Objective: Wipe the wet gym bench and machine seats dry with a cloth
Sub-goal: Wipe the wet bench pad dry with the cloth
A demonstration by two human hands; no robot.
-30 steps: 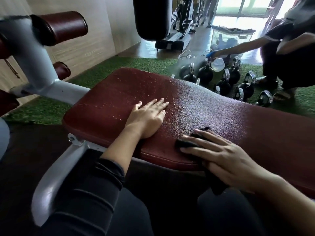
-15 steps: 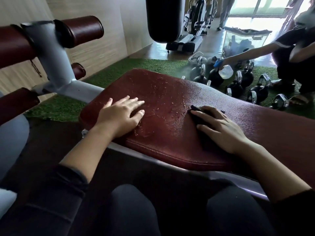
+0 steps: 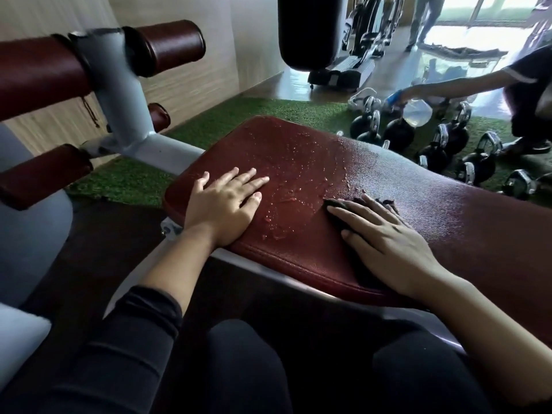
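Note:
A dark red padded bench (image 3: 298, 150) runs across the view, its left end beaded with water drops. My left hand (image 3: 224, 204) lies flat on that left end, fingers spread, holding nothing. My right hand (image 3: 385, 237) presses a dark cloth (image 3: 337, 206) flat onto the pad just right of the wet patch; only the cloth's edges show past my fingers. The pad right of my right hand looks duller, with a fine mist.
Grey frame with red foam rollers (image 3: 167, 46) stands at the left. Behind the bench lie several kettlebells (image 3: 448, 141) on green turf. A crouching person's arm holds a spray bottle (image 3: 415, 112) at right. A black punch bag (image 3: 307, 31) hangs behind.
My right hand slid the cloth from the bench's near edge up onto the pad. My left hand shifted toward the bench's left end. My view moved left.

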